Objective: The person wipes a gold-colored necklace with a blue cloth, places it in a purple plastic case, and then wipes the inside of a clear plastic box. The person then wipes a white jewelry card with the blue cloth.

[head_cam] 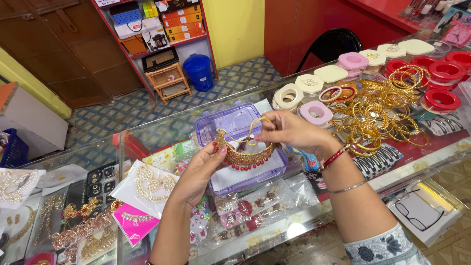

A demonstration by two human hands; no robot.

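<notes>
- Gold and red is the one necklace (244, 156) held up in the middle. It is a curved gold band with little red beads hanging along its lower edge.
- It hangs in the air just above one clear purple box (235, 147), which sits open on the glass worktop (162, 131).
- Two hands hold the necklace, one at each end.
- The left hand (200, 172) is under the left end. Its fingers are curled, and the thumb and fingertips pinch the band near the red beads.
- The right hand (289, 131) is at the right end. Its fingers are closed tight, pinching the thin gold string at the top of the necklace.
- The two hands are near each other but do not touch.
- The right wrist wears two bangles: one red (335, 157) and one thin silver (347, 187).
- A big heap of gold bangles (378, 115) lies on the worktop to the right. There are too many to count.
- About four red round boxes (442, 99) sit by the heap, and two pink ones (316, 112) are nearer the hands.
- One blue bin (199, 71) stands on the floor behind the worktop.
- One pair of black glasses (411, 216) lies low on the right.
- Packets of gold jewellery (147, 185) lie on the left; one sits on a pink card (133, 222).
</notes>
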